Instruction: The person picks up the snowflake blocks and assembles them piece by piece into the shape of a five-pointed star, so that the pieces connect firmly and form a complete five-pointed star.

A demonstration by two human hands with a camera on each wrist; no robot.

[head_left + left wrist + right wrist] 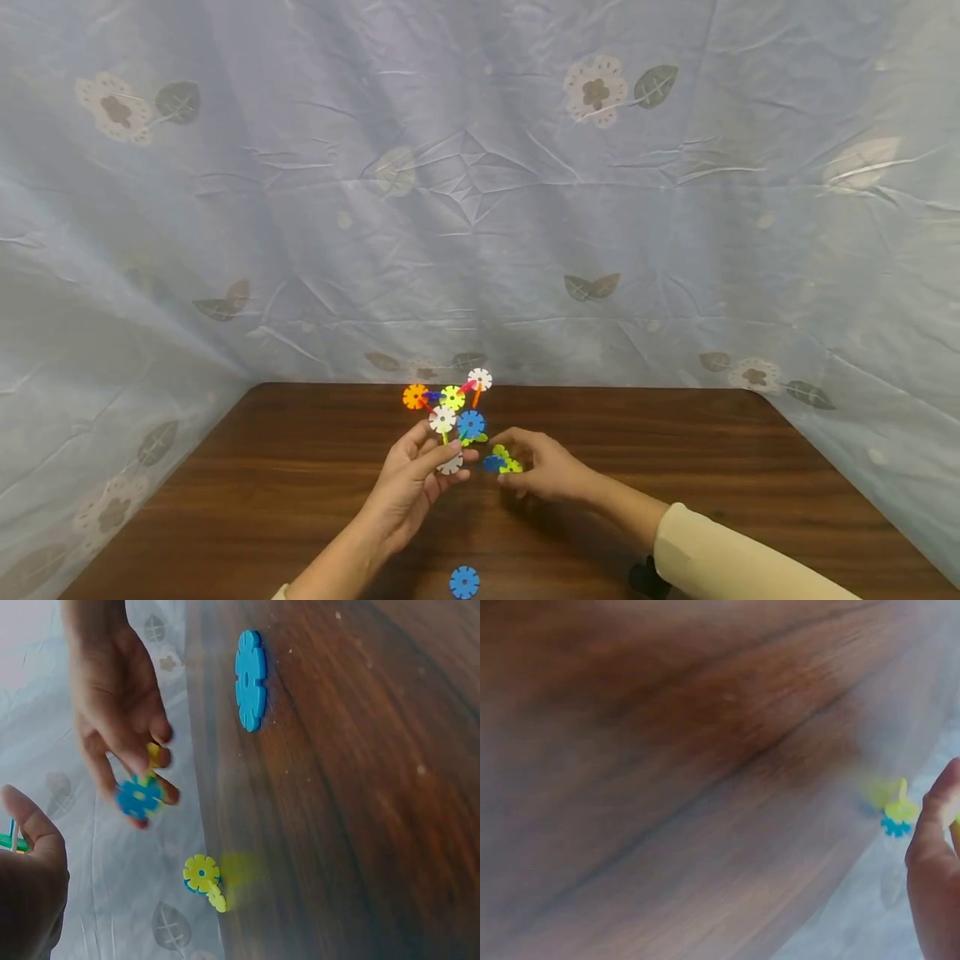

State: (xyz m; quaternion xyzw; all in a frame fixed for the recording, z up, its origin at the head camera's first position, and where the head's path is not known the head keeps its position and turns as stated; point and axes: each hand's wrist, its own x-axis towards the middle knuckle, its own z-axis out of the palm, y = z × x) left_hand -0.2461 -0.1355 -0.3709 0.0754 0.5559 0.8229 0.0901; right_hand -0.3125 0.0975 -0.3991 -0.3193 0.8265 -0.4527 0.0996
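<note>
My left hand pinches a joined cluster of slotted discs between thumb and fingers: orange, white, blue and yellow-green ones among them. Close by on the right, my right hand holds a small joined piece of blue and yellow-green discs. The left wrist view also has my right hand gripping this piece, with part of my left hand at the left edge. My right hand is partly visible in the right wrist view.
A loose blue disc lies near the front edge of the brown wooden table. Another yellow and blue joined piece rests near the far edge. Behind the table hangs a pale floral cloth.
</note>
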